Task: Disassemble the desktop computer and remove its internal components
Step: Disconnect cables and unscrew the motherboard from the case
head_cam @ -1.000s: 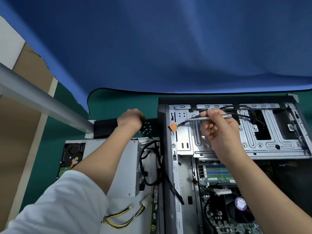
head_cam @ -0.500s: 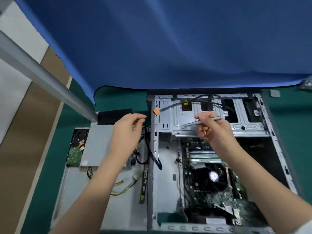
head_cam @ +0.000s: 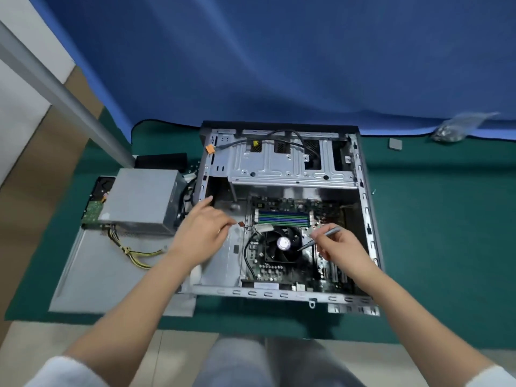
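Observation:
The open desktop case [head_cam: 365, 208] lies flat on a green mat. Inside it are the motherboard [head_cam: 268, 269], the black CPU fan [head_cam: 283, 244], the RAM slots [head_cam: 282, 216] and a metal drive cage [head_cam: 279, 163]. My right hand [head_cam: 342, 248] grips a thin grey screwdriver [head_cam: 324, 237] whose tip points down at the fan's right edge. My left hand [head_cam: 201, 233] hovers over the case's left side with loose fingers and holds nothing. A small brown connector [head_cam: 240, 224] sits just off its fingertips.
The removed grey power supply [head_cam: 139, 202] with yellow-black cables [head_cam: 131, 252] rests on the detached side panel [head_cam: 92, 280] to the left, beside a hard drive [head_cam: 96, 205]. An orange-tipped cable [head_cam: 210, 148] hangs over the case corner. A screw bag [head_cam: 452, 129] lies at the far right.
Both hands came down from the drive cage toward me. The right hand brought the screwdriver to the CPU fan. The left hand left the power supply and moved into the case.

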Demonstrator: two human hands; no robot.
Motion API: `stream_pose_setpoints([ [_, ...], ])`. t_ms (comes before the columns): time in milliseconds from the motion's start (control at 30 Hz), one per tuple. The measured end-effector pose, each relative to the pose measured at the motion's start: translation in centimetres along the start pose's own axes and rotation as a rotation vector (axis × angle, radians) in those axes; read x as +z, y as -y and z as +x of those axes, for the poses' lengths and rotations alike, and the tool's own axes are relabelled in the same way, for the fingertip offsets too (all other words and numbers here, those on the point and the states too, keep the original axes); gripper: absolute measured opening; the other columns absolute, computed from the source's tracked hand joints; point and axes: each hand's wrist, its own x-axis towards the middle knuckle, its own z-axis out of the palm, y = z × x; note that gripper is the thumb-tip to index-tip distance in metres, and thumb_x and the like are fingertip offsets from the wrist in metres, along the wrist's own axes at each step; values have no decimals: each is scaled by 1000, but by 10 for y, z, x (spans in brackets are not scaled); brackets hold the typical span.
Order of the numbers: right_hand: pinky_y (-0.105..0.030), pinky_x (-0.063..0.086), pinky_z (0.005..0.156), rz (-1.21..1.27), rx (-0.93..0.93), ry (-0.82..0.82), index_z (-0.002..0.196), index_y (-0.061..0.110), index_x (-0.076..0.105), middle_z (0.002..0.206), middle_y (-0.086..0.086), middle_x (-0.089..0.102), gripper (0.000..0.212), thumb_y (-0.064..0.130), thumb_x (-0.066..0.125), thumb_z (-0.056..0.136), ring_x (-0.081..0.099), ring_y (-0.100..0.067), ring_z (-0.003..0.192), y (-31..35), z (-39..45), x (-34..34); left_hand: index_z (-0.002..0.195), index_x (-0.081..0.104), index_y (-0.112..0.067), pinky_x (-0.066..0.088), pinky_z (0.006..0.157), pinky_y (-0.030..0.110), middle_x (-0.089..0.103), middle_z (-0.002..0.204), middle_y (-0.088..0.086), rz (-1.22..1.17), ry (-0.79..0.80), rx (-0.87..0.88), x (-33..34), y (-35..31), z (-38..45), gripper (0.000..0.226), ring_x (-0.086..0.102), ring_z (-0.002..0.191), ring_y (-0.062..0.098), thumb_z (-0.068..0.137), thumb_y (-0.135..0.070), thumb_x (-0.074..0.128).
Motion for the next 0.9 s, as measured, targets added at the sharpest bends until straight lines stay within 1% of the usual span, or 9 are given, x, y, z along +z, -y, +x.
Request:
stream_pose_setpoints([
  [167, -24, 31, 48, -122, 61, -21, 85, 13, 59, 55, 5, 47, 15, 25, 56, 93, 36, -11, 47, -13, -12, 2, 95, 75, -16, 29, 111, 35, 73, 88, -2, 36, 49, 19, 5, 1, -1, 16, 67, 84, 16, 87, -14, 61],
  [300, -18, 34, 42, -249, 85, -154, 88, 17, 55, 67, 3, 56, 11, 26, 56, 93, 44, -5, 45, -13, -10, 0, 99, 74, -18, 39, 93, 30, 72, 94, -4, 56, 135, 72, 7, 2, -1, 19, 65, 86, 17, 90, -19, 57],
  [433, -23, 37, 48, -498, 160, -151, 88, 15, 50, 82, -4, 64, 15, 24, 63, 89, 52, -11, 59, -16, -5, 0, 107, 71, -23, 32, 95, 27, 70, 102, -9, 83, 206, 81, 8, 6, 3, 28, 63, 91, 10, 95, -25, 46],
  [533, -21, 34, 43, -497, 258, -179, 90, 13, 53, 71, -2, 60, 18, 23, 67, 88, 49, -11, 52, -17, -1, -2, 106, 68, -27, 27, 96, 25, 69, 101, -10, 134, 262, 94, 12, 9, 3, 33, 61, 88, 6, 97, -29, 37],
  [600, -23, 34, 44, -484, 298, -185, 85, 8, 55, 75, -4, 60, 18, 22, 67, 87, 48, -12, 54, -19, 2, -2, 104, 68, -27, 26, 95, 25, 69, 99, -10, 134, 252, 95, 15, 11, 2, 32, 61, 85, 6, 97, -28, 37],
  [700, -26, 37, 57, -567, 316, -156, 84, 8, 56, 97, -3, 59, 18, 22, 65, 88, 56, -16, 77, -20, 5, -1, 100, 70, -26, 28, 95, 26, 70, 94, -10, 112, 221, 93, 17, 11, 3, 29, 62, 81, 6, 96, -26, 42],
  [767, -26, 40, 61, -610, 314, -100, 82, 10, 57, 94, -3, 61, 18, 25, 63, 90, 58, -17, 82, -20, 5, 0, 97, 72, -25, 32, 94, 28, 71, 89, -10, 106, 197, 106, 18, 11, 1, 25, 64, 76, 7, 93, -23, 48],
  [833, -23, 40, 56, -670, 305, -27, 78, 13, 58, 83, -3, 64, 19, 26, 61, 91, 59, -16, 77, -18, 6, -2, 93, 73, -25, 36, 92, 31, 72, 84, -10, 102, 182, 113, 18, 12, 2, 21, 64, 72, 7, 91, -22, 52],
  [900, -27, 46, 60, -781, 298, 62, 83, 9, 61, 83, -6, 66, 17, 24, 59, 92, 61, -18, 79, -15, 8, -2, 91, 73, -24, 39, 90, 32, 71, 82, -9, 99, 183, 105, 19, 12, 2, 21, 64, 71, 8, 90, -21, 52],
])
